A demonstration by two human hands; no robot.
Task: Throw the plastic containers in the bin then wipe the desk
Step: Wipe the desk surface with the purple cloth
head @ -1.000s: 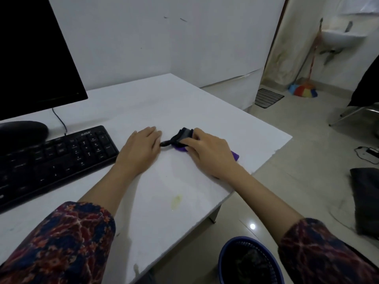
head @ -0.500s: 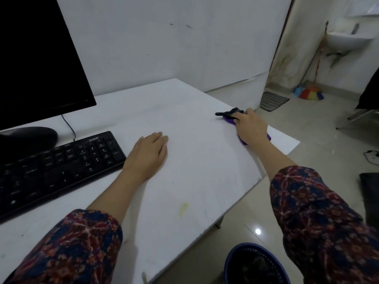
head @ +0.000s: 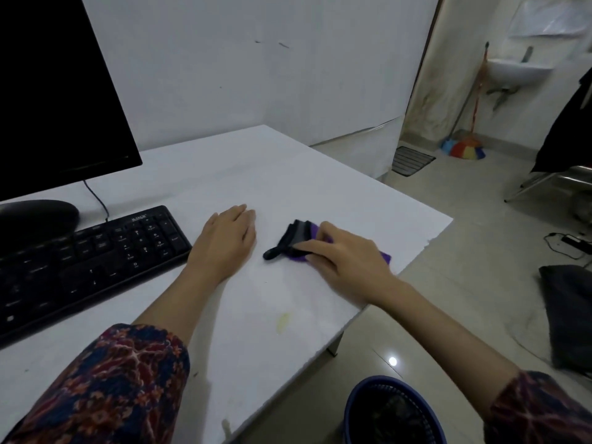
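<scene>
My right hand (head: 347,262) presses a purple and black cloth (head: 296,240) flat onto the white desk (head: 288,174), near the desk's right edge. Most of the cloth is hidden under the hand; its black part sticks out to the left. My left hand (head: 226,241) lies flat and palm down on the desk, just left of the cloth and beside the keyboard. A blue bin (head: 390,411) stands on the floor below the desk's front right edge, with dark contents I cannot make out. A yellowish stain (head: 283,322) marks the desk in front of my hands.
A black keyboard (head: 86,261) and a dark monitor (head: 57,88) fill the left of the desk. On the floor to the right lie a dark cloth (head: 570,315), a cable and a chair leg. A colourful broom (head: 464,149) leans by the far wall.
My right hand has slid the cloth from the desk's far right edge back toward the middle, close to the left hand. The left hand has stayed flat in place.
</scene>
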